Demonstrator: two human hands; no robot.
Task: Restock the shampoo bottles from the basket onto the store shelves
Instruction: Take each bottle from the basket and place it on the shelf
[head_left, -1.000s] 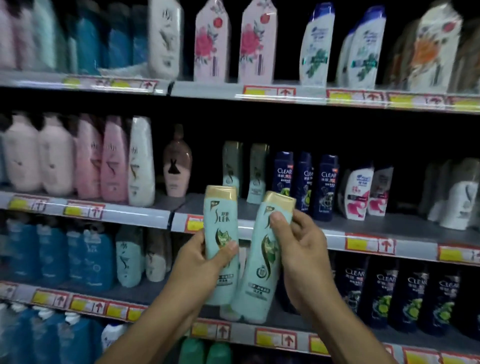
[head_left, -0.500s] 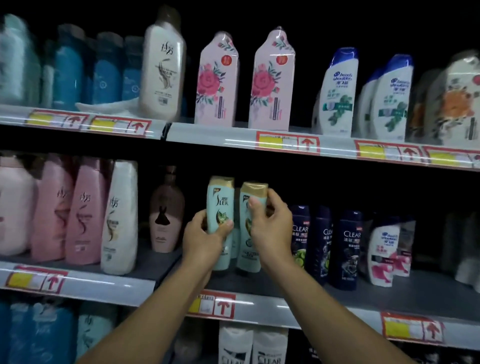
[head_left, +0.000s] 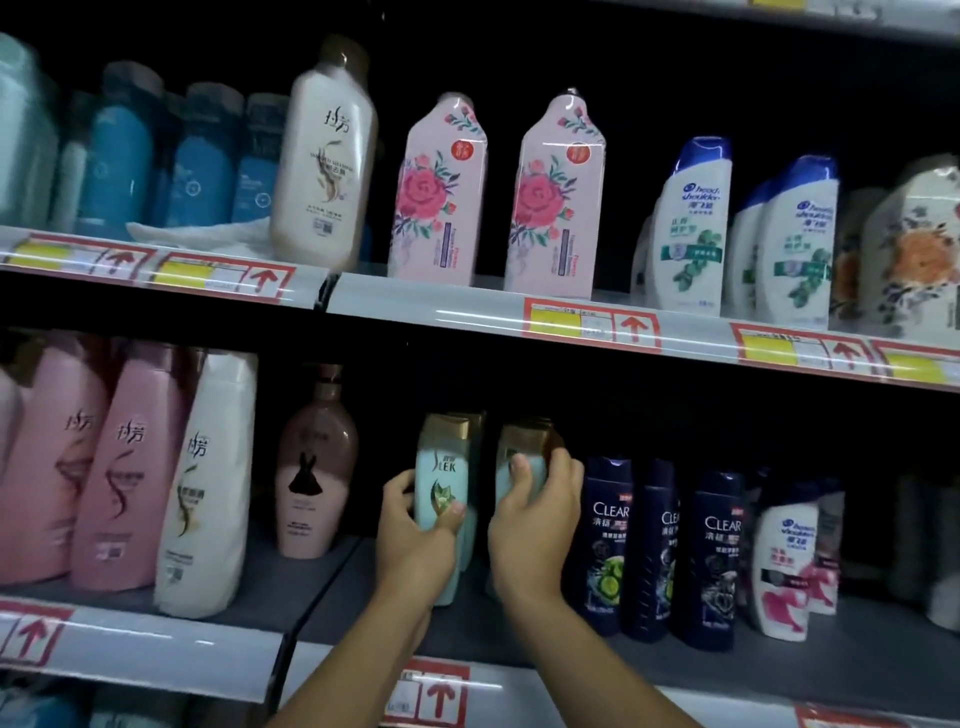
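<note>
Low in the middle of the frame, on the grey middle shelf (head_left: 519, 631), my left hand (head_left: 415, 540) has its fingers wrapped round a mint-green bottle with a gold cap (head_left: 441, 483), thumb across its label, and it stands upright just left of a second mint-green bottle (head_left: 522, 467) that my right hand (head_left: 535, 530) clasps from the front, fingers curled over its shoulder. Just right of that hand stand three dark blue CLEAR bottles (head_left: 610, 540), while a brown-and-pink pump bottle (head_left: 314, 467) stands to the left, apart from my left hand. Across the upper half, the top shelf (head_left: 431, 312) carries two pink rose-printed bottles (head_left: 436, 197).
</note>
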